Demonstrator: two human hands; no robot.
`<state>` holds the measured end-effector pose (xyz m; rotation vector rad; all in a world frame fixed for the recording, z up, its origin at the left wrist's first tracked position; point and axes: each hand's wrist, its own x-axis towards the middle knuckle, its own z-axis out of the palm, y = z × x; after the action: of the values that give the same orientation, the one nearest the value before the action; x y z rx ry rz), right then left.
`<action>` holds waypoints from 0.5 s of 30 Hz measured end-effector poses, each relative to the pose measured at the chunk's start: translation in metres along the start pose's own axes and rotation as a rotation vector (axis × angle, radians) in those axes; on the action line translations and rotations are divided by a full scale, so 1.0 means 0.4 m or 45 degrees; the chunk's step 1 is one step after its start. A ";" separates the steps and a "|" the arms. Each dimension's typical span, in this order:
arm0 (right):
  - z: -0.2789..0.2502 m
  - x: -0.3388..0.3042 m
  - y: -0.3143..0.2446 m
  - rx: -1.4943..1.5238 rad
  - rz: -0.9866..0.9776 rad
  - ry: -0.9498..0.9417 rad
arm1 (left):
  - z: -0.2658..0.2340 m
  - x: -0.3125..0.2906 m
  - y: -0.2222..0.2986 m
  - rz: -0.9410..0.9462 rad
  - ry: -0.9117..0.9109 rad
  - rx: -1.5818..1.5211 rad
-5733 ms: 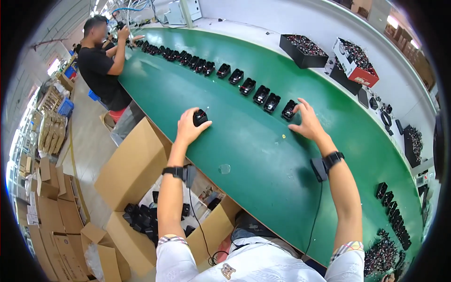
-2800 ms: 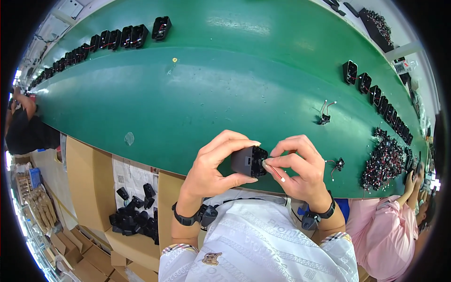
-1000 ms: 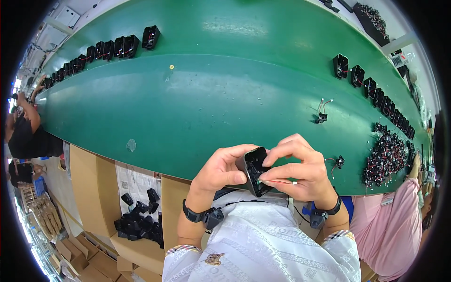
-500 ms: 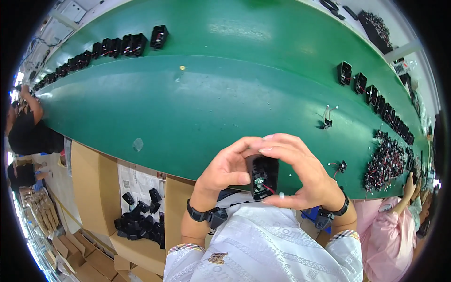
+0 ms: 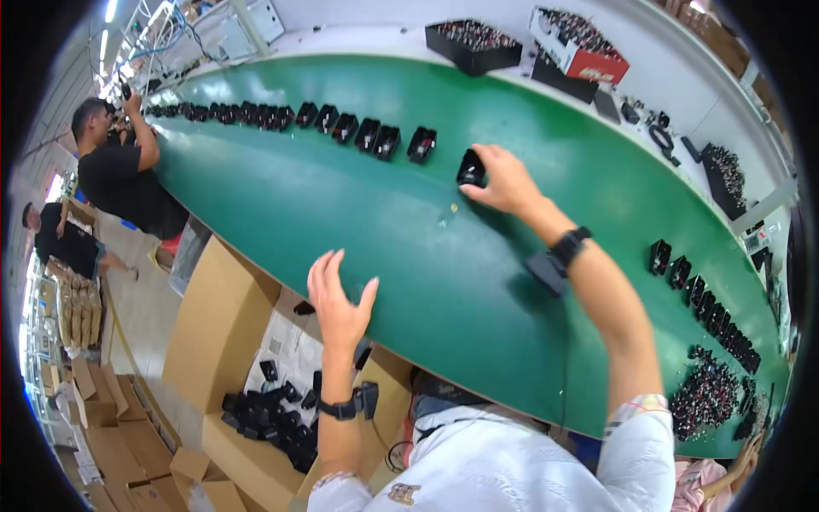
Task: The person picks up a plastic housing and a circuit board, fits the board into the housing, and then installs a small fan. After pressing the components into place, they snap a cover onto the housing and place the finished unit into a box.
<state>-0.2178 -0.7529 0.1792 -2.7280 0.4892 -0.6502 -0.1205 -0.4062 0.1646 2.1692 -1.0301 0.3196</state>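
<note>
My right hand (image 5: 505,181) reaches far over the green table, its fingers gripping a small black plastic housing (image 5: 471,169) by the side. The housing's open face shows a dark inside; whether it touches the tabletop I cannot tell. Just left of it stands the nearest housing (image 5: 422,144) of a long row of similar black ones. My left hand (image 5: 339,299) hovers by the table's near edge, fingers spread, holding nothing. Below it, an open cardboard box (image 5: 223,320) contains many black plastic parts (image 5: 275,418).
Another row of black housings (image 5: 695,292) runs along the right, beside a heap of small wired parts (image 5: 705,394). Trays of components (image 5: 474,47) stand on the far white ledge. A small yellow piece (image 5: 454,207) lies on the table. Co-workers (image 5: 115,171) are at both sides.
My hands have parted. The right one has carried the black housing from in front of me to the far row; the left has moved left and opened. The view has shifted left.
</note>
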 end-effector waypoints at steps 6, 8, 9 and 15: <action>0.091 0.092 0.024 0.105 0.128 -0.014 | -0.017 -0.056 -0.079 -0.061 0.097 -0.108; 0.084 0.060 0.049 0.027 0.071 0.098 | -0.025 -0.067 -0.109 -0.123 0.226 -0.194; 0.073 0.037 0.071 -0.049 0.002 0.214 | -0.027 -0.077 -0.145 -0.137 0.282 -0.174; -0.380 -0.316 -0.043 -0.121 0.133 -0.408 | -0.125 -0.371 -0.628 -0.440 0.042 0.343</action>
<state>-0.3923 -0.7192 0.2673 -2.7970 0.5899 -0.1606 -0.0242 -0.1762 0.0050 2.5239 -0.6031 0.3446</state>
